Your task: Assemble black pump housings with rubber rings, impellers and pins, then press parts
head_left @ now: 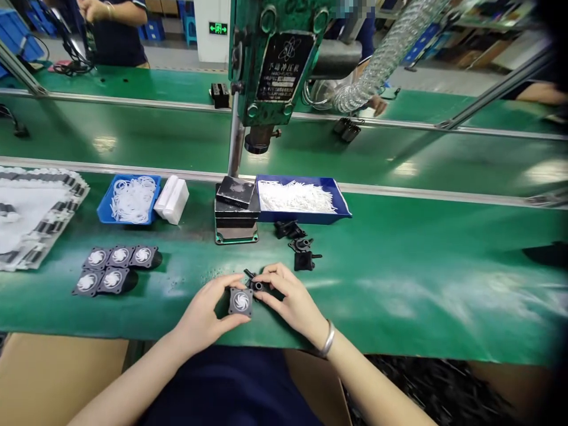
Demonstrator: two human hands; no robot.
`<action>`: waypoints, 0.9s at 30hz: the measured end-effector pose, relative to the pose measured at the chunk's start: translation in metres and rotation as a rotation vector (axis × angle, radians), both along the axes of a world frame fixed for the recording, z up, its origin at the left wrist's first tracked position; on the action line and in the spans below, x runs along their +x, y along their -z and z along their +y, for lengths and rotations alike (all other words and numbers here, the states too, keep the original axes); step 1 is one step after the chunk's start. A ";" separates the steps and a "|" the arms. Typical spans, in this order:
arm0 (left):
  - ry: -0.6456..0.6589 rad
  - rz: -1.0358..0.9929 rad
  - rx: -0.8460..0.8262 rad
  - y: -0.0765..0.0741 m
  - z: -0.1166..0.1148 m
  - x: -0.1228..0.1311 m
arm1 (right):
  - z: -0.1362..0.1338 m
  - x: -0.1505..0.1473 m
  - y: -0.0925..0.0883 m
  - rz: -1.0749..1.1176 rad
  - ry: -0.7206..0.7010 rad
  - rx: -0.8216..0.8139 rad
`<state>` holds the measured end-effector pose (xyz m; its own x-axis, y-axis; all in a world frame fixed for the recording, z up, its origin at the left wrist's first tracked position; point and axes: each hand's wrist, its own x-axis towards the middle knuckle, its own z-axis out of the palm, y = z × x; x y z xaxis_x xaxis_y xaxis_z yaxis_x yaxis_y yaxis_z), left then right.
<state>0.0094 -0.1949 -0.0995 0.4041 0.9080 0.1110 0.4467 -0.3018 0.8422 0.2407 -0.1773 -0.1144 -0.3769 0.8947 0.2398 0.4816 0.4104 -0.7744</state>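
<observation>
Between thumb and fingers, my left hand (pixel 206 310) holds a square black housing with a white spiral impeller (pixel 241 302) facing up. Close beside it, my right hand (pixel 290 299) pinches a small black plastic cover (pixel 257 286) with a round hole and a thin spout. The two parts are next to each other; whether they touch I cannot tell. Similar black covers (pixel 304 260) lie beyond my right hand. To the left, several black housings with white impellers (pixel 113 278) sit in two rows on the green table (pixel 399 284).
A green hand press (pixel 279 65) stands ahead, black blocks (pixel 237 198) on its base. Around it are a blue tray of white rings (pixel 103 207), white blocks (pixel 173 199) and a blue bin of white strips (pixel 306 217). Stacked trays (pixel 39 219) lie far left. People work across the bench.
</observation>
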 end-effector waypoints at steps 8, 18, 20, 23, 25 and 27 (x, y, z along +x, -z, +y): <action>-0.037 -0.145 -0.085 0.011 -0.003 0.008 | 0.005 0.005 -0.035 0.047 0.136 0.057; -0.031 -0.137 -0.015 0.013 -0.003 0.008 | -0.008 -0.028 -0.044 0.148 -0.097 0.103; -0.025 -0.120 -0.001 0.013 -0.003 0.007 | -0.008 -0.028 -0.042 0.136 -0.102 0.101; -0.010 -0.095 0.010 0.014 -0.002 0.007 | -0.008 -0.027 -0.040 0.129 -0.111 0.098; 0.002 -0.097 0.010 0.014 -0.002 0.006 | -0.008 -0.028 -0.037 0.144 -0.105 0.081; 0.019 -0.099 0.022 0.014 -0.002 0.005 | -0.009 -0.029 -0.035 0.150 -0.105 0.071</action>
